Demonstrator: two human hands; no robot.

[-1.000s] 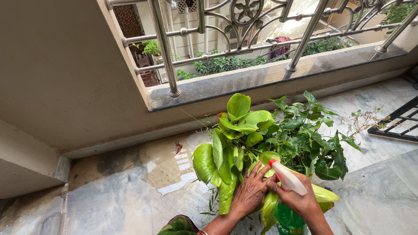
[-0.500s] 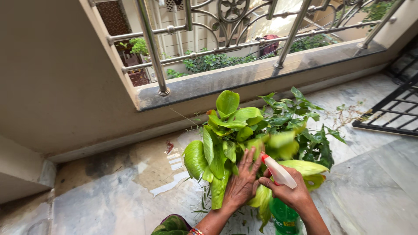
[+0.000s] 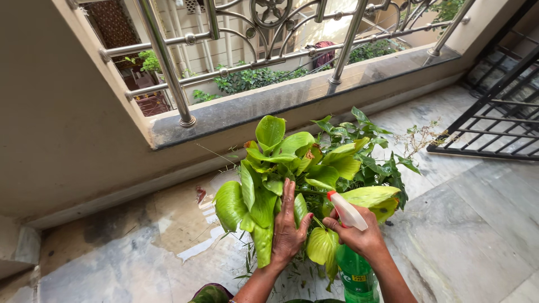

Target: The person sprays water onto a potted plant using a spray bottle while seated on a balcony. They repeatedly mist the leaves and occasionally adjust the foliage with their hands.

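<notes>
Green spray bottle point(image 3: 356, 276) in right hand point(image 3: 357, 235) (left hand point(image 3: 287, 233) on leaves point(image 3: 264, 202)).

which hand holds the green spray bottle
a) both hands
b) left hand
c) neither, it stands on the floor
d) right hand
d: the right hand is wrapped round the neck of the green spray bottle, just below its white and red nozzle, while the left hand lies flat on the light green leaves of the plant.

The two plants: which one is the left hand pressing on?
The pale, broad-leaved plant; the left hand lies flat on its leaves. The darker, small-leaved plant stands untouched behind.
</notes>
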